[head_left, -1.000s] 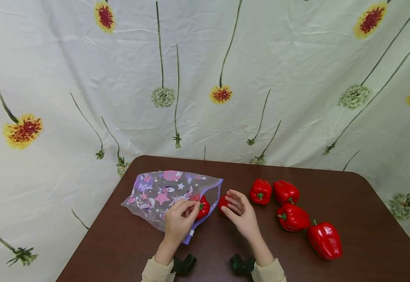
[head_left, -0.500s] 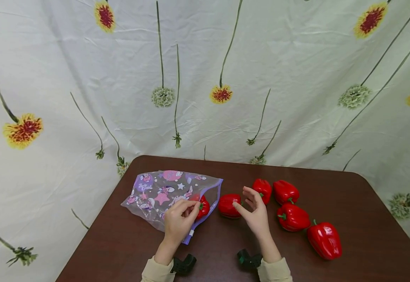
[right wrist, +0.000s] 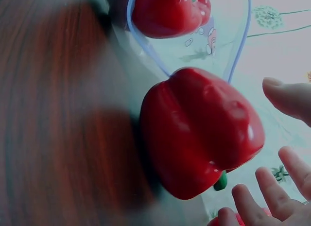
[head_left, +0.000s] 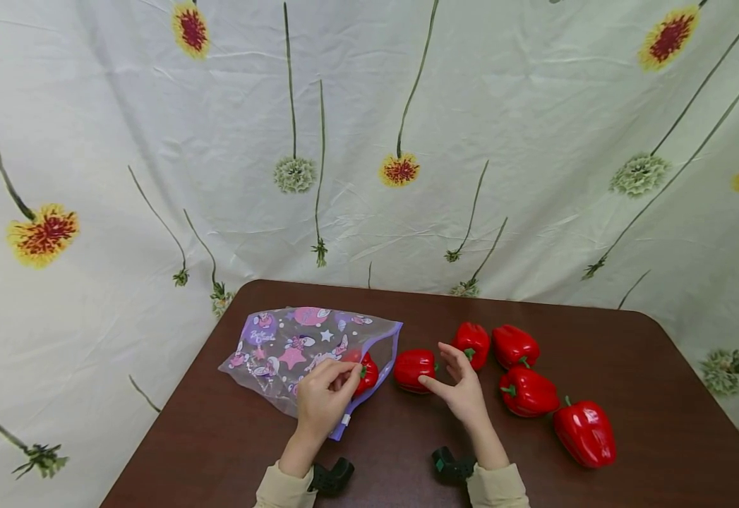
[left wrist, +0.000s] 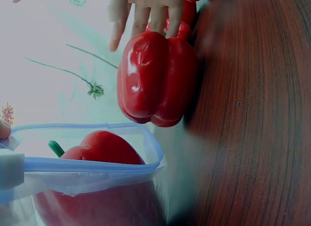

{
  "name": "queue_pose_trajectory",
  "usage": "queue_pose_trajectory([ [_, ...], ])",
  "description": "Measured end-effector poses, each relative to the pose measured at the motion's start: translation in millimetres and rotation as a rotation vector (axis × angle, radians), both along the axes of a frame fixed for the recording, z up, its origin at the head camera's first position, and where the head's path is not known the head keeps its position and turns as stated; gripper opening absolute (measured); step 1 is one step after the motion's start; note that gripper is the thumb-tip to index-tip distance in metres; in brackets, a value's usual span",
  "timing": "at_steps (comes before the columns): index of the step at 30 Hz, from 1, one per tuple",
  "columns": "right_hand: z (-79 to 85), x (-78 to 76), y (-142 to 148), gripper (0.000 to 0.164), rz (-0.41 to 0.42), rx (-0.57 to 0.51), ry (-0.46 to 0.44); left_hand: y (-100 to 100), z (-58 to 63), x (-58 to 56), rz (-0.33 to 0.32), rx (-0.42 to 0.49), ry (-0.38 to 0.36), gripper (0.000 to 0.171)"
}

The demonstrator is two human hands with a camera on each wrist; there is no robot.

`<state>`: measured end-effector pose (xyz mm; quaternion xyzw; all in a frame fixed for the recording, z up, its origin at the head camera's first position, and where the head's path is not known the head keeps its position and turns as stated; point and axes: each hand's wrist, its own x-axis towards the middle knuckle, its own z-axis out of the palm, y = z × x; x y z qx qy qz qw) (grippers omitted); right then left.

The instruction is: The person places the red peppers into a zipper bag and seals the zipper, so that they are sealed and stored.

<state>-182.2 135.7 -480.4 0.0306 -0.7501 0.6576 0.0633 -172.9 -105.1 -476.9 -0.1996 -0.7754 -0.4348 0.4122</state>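
Observation:
My left hand (head_left: 321, 396) pinches the upper edge of a clear zip bag (head_left: 293, 357), printed with pink and purple cartoon figures. The bag lies on its side with its purple-edged mouth facing right. Inside the mouth sits a red bell pepper (head_left: 366, 375), its green stem showing in the left wrist view. Another red bell pepper (head_left: 411, 370) rests on the table just outside the mouth. Beside that pepper's stem end is my right hand (head_left: 466, 395), fingers spread and holding nothing. In the right wrist view the fingers stand apart from this pepper (right wrist: 199, 133).
Several more red bell peppers are grouped to the right on the dark brown table (head_left: 661, 395), the nearest pepper (head_left: 585, 434) lying apart at the front. A white slider (head_left: 346, 419) sits on the bag's zip. Behind the table hangs a flowered cloth (head_left: 369, 226).
My right hand has drawn back to the right from over the pepper outside the bag, which now shows fully. Over the last half second it hardly moves. The left hand and bag stay put.

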Motion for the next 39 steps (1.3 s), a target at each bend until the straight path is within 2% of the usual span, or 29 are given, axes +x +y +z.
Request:
queue_pose_trajectory([
  [9, -13.2, -2.9, -3.2, 0.073, 0.069, 0.036, 0.037, 0.0, -1.5, -0.5, 0.0, 0.002, 0.0, 0.006],
  [17, -19.3, -3.3, -5.5, 0.081, 0.095, 0.031, 0.024, 1.0, -0.2, 0.8, -0.002, -0.003, -0.004, 0.005],
  [21, -19.7, -2.7, -6.5, 0.079, 0.091, 0.057, 0.023, 1.5, 0.4, 1.2, 0.0, -0.006, 0.003, 0.005],
  [23, -16.8, -1.2, -7.6, 0.077, 0.081, 0.066, 0.025, 1.7, 0.4, 1.2, 0.001, -0.006, 0.006, 0.005],
  [28, 5.1, 8.4, -13.5, 0.07, 0.04, 0.083, 0.031, 1.8, -0.6, 0.8, -0.002, -0.006, 0.008, 0.006],
  [31, 11.5, 11.4, -15.4, 0.069, 0.019, 0.101, 0.031, 1.8, -1.2, 0.8, 0.0, -0.009, 0.004, 0.006],
  [39, -15.3, -0.3, -8.2, 0.07, -0.009, 0.122, -0.001, 2.1, -1.8, 0.9, 0.004, -0.012, -0.006, 0.006],
])
